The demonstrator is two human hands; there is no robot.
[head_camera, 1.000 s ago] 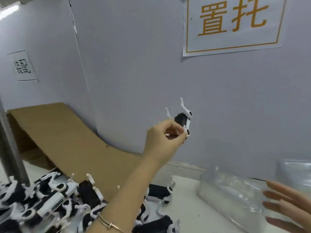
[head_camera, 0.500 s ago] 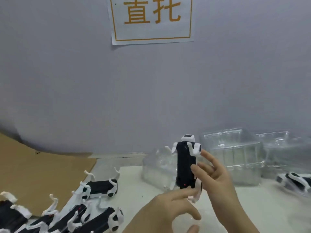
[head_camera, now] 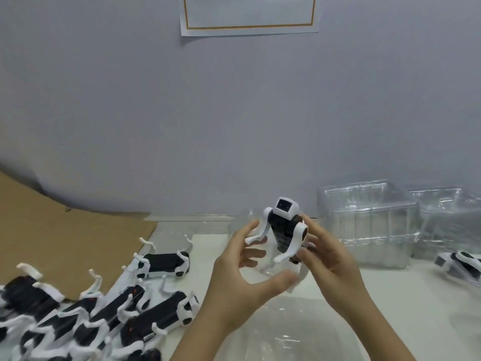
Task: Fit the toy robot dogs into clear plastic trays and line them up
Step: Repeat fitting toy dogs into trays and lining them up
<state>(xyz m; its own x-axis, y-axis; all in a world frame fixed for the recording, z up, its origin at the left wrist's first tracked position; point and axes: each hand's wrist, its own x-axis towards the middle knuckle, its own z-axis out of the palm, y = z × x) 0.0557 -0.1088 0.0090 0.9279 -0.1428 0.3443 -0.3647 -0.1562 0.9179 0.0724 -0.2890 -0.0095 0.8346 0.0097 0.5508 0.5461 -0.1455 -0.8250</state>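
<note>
Nearest, the left hand (head_camera: 234,274) curls round a clear tray (head_camera: 263,269), thumb in front and fingers behind, likely to steady it. The right hand (head_camera: 330,261) grips the toy robot dog (head_camera: 282,230) by its body, head up and legs toward the tray, apparently to seat it in the moulded pocket. At 8 o'clock lie the loose dogs (head_camera: 145,316), within the left hand's reach. At 2 o'clock is the stack of empty trays (head_camera: 367,225); at 3 o'clock, another dog (head_camera: 460,267), possibly already packed. Farthest, at 12 o'clock, hangs a wall sign (head_camera: 250,24).
</note>
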